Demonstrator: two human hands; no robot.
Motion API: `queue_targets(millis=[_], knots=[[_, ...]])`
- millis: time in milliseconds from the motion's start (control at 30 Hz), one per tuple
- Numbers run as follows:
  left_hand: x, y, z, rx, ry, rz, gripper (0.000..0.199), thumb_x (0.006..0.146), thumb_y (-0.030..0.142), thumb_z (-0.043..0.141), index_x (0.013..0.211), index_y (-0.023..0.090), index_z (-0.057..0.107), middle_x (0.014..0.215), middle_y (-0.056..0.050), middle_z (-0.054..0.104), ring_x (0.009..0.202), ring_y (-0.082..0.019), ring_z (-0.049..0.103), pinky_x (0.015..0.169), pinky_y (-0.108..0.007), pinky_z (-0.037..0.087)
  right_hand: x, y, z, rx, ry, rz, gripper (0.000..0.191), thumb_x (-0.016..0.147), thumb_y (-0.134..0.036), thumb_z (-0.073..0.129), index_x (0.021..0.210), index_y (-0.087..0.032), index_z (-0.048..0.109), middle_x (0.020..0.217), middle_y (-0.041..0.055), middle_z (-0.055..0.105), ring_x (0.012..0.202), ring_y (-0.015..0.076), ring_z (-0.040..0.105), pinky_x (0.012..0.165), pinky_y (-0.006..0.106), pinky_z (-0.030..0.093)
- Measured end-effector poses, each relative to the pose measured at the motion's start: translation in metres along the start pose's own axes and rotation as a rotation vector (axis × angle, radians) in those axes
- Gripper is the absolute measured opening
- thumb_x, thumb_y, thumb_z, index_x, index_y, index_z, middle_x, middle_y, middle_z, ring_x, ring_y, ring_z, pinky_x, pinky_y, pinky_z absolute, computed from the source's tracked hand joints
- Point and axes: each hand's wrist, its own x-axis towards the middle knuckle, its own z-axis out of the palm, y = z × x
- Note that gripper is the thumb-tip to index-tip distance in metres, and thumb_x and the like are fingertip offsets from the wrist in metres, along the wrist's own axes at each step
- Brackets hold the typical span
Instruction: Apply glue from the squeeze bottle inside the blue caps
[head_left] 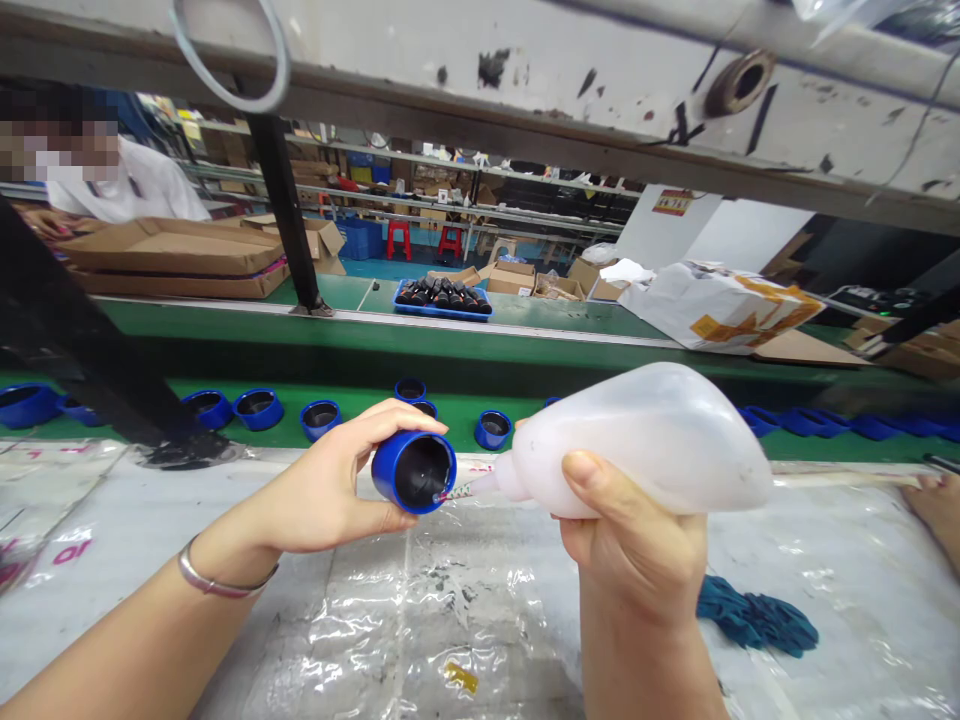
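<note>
Between the fingers and thumb of my left hand (pixel 330 490) is a blue cup-shaped part (pixel 382 468) with a black inside, tilted so its mouth faces right and toward me. My right hand (pixel 637 530) grips a translucent white squeeze bottle (pixel 652 430), held on its side with the nozzle pointing left. The nozzle tip, wrapped with something patterned, reaches the lower right rim of the blue part. Whether any liquid is coming out cannot be made out. Behind my hands, more blue parts such as this one (pixel 493 429) stand on a green conveyor belt (pixel 360 425).
Plastic sheeting (pixel 330 640) covers the table, with a teal cloth (pixel 757 615) at right. A dark post (pixel 82 330) rises at left. Across the belt are a blue tray of black parts (pixel 442 300), a wrapped package (pixel 720 305) and a co-worker (pixel 135 180). Another person's hand (pixel 937 510) shows far right.
</note>
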Motion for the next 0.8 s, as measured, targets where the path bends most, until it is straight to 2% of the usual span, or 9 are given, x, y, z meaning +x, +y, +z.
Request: queue_targets(millis=[200, 433, 567, 800], knots=[[0.000, -0.003, 0.002, -0.010, 0.005, 0.013, 0.062, 0.075, 0.024, 0.090, 0.131, 0.027, 0.063, 0.133, -0.008, 0.061, 0.128, -0.031, 0.060, 0.115, -0.045, 0.044, -0.001, 0.000, 0.002, 0.011, 0.005, 0.028, 0.019, 0.072, -0.033, 0.090, 0.082, -0.022, 0.077, 0.076, 0.0030, 0.072, 0.068, 0.0194, 0.069, 0.056, 0.035, 0.064], [0.001, -0.005, 0.008, -0.059, -0.003, 0.021, 0.062, 0.076, 0.018, 0.088, 0.132, 0.029, 0.063, 0.134, -0.006, 0.062, 0.128, -0.028, 0.060, 0.110, -0.040, 0.047, -0.003, 0.000, 0.005, 0.036, -0.076, 0.047, 0.016, 0.077, -0.033, 0.087, 0.082, -0.021, 0.077, 0.076, 0.0043, 0.073, 0.067, 0.0209, 0.071, 0.055, 0.035, 0.064], [0.002, -0.004, 0.012, -0.114, -0.045, 0.003, 0.064, 0.077, 0.012, 0.085, 0.134, 0.028, 0.061, 0.133, -0.005, 0.063, 0.126, -0.026, 0.061, 0.108, -0.037, 0.047, -0.003, 0.002, 0.007, 0.037, -0.081, 0.055, 0.019, 0.076, -0.035, 0.088, 0.082, -0.022, 0.076, 0.075, 0.0031, 0.072, 0.066, 0.0208, 0.070, 0.056, 0.036, 0.064], [0.002, 0.001, 0.021, -0.186, -0.121, -0.035, 0.062, 0.079, 0.015, 0.084, 0.136, 0.027, 0.062, 0.135, -0.006, 0.068, 0.122, -0.026, 0.065, 0.106, -0.038, 0.051, -0.005, 0.005, 0.008, -0.002, -0.103, 0.041, 0.017, 0.080, -0.036, 0.085, 0.083, -0.023, 0.074, 0.078, 0.0017, 0.073, 0.070, 0.0191, 0.071, 0.061, 0.034, 0.065]])
